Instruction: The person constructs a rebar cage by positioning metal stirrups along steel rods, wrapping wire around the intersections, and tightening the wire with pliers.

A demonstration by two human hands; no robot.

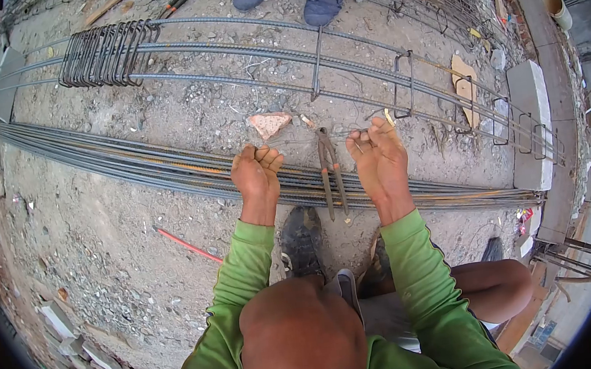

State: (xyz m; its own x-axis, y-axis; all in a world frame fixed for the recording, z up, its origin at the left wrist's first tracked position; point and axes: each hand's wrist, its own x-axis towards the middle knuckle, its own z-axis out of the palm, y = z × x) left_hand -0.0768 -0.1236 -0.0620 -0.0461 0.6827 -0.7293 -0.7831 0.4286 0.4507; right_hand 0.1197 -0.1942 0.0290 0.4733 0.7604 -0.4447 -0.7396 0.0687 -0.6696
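Head (303, 338) bowed over stony ground (107, 240) crossed by steel bars (164, 166).

brick chunk (270, 124) | red rod (186, 244), left | co-worker's blue shoes (325, 3) | pale cylinder (557, 10), right

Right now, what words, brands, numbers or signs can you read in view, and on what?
No readable text anywhere.
Pincers: no marking legible.
Steel bars: too small to read any.
Black shoe: pale marks near the edge, too blurred to tell if lettering.
Red wrapper: too small to read.
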